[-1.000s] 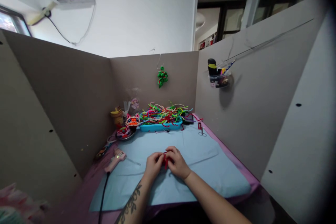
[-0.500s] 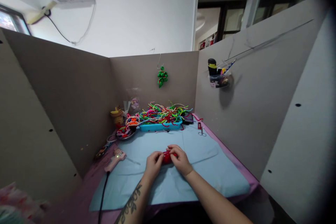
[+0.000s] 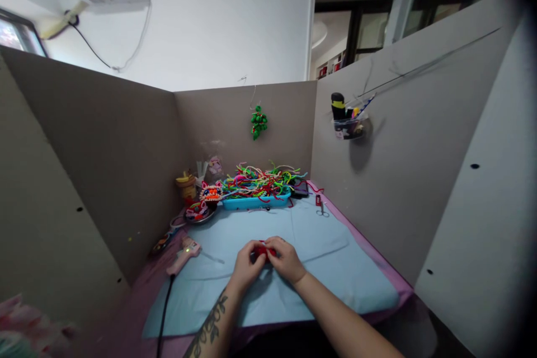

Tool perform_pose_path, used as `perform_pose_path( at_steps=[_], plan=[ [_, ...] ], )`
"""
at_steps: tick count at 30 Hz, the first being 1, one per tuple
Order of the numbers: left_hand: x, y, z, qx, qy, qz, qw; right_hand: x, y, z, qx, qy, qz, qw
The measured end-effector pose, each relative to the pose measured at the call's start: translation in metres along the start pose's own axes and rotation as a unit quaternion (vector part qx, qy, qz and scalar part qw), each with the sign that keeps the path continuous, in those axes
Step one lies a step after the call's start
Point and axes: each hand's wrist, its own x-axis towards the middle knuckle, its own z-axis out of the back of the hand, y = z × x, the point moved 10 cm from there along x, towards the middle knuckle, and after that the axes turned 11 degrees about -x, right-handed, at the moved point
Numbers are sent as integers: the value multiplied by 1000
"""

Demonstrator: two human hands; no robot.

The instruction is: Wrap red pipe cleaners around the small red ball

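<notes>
Strands (image 3: 272, 180) fill a blue tray (image 3: 251, 203) beyond hands (image 3: 248, 264) holding a red piece (image 3: 262, 250).

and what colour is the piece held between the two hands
The piece is red, seen in the head view.

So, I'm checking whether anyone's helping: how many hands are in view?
2: the left hand, at the left side of the red craft piece, and the right hand, at its right side. No other hands show.
</notes>
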Motion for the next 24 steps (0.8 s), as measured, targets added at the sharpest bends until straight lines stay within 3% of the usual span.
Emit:
perform_pose_path(
  at_steps=[13,24],
  plan=[
    [-3,-12,5,54,-25,-43,997,1,6,10,-14,-23,6,1000],
    [-6,-11,9,107,-61,-41,991,-1,11,3,6,16,12,1000]
  ],
)
